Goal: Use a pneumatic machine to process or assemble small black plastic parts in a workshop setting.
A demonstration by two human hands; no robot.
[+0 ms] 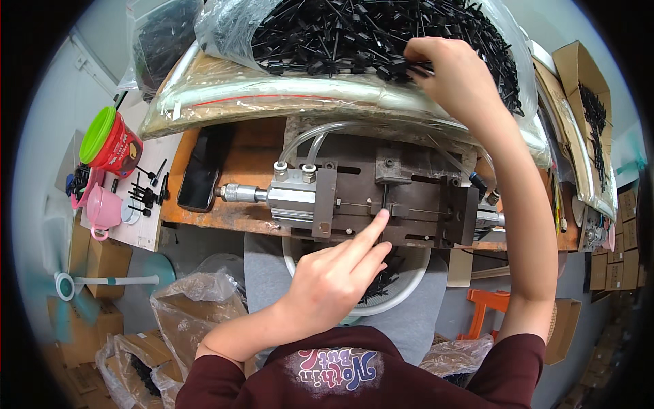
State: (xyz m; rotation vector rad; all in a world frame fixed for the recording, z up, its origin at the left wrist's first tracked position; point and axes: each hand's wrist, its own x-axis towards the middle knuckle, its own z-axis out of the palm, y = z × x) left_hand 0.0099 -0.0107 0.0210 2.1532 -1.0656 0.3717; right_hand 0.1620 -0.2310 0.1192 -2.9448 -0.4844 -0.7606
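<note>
While the left hand (330,273) lies palm down at the metal fixture (426,187), its index finger reaches out straight, the tip at a slender black rod (385,196); a second digit stands apart just below it. Whether these two digits pinch anything between them cannot be told. The right hand (455,73), above and to the right, has thumb and forefinger drawn together, apparently pinching a dark piece (424,67) at the near edge of the pile of black parts (340,34).

Possible faults, by judgement: a fingertip left beside the rod could be nipped if the air cylinder (293,204), to the left of the index finger, were to drive its slide; attention divided between the two hands would be the likely cause. Uneven fingertip pressure could also set the rod askew in its seat. At the pile, where parts lie tangled, one pull by the right fingers might bring out several.

Position of the parts: the rod lies directly beyond the left index fingertip, reaching toward the bracket (393,163) above. The pinched piece lies between the right fingertips, with the pile beyond them and to both sides. Below the left fingertips, further black parts (378,292) lie in a white basin (425,278).
</note>
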